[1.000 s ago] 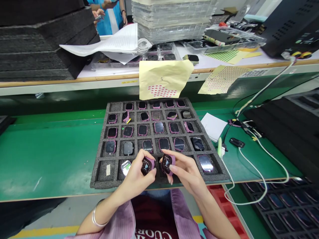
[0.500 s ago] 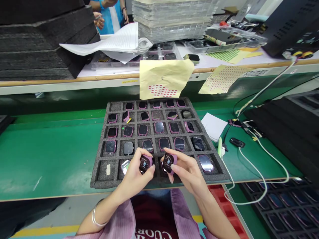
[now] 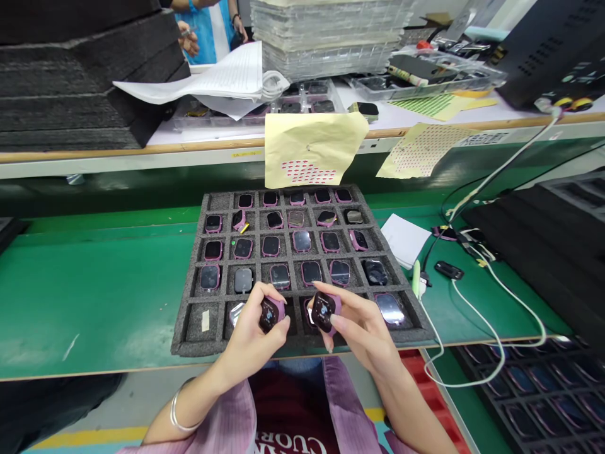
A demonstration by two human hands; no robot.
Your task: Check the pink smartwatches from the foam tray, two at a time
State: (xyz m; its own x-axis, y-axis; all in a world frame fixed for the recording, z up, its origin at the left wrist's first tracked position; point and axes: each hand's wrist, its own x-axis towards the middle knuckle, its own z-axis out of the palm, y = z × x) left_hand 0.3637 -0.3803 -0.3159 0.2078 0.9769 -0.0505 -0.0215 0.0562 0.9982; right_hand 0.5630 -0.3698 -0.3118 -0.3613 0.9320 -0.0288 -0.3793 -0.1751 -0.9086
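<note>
My left hand [image 3: 259,328] is closed around a purple-cased smartwatch [image 3: 270,313] whose dark screen is lit. In my right hand [image 3: 357,321] is a second smartwatch [image 3: 323,311], also purple with a lit screen, gripped by its sides. Both are held apart over the front row of a dark foam tray [image 3: 198,343]. Its compartments hold several purple watch bodies, such as the watch [image 3: 311,272] just beyond my hands. Part of another watch [image 3: 309,311] shows in the compartment behind my right hand's watch. My hands cover some of the front compartments.
A yellow sticker sheet [image 3: 312,148] hangs from the shelf edge behind the tray. To the right are white paper [image 3: 405,239], a small black device [image 3: 449,271] and white cables [image 3: 491,325]. Black foam trays [image 3: 85,82] are stacked at upper left. A co-worker's hand [image 3: 189,41] shows beyond.
My left hand has shifted slightly left with its watch. The watch in my right hand has moved a little to the right and turned slightly. Both remain held.
</note>
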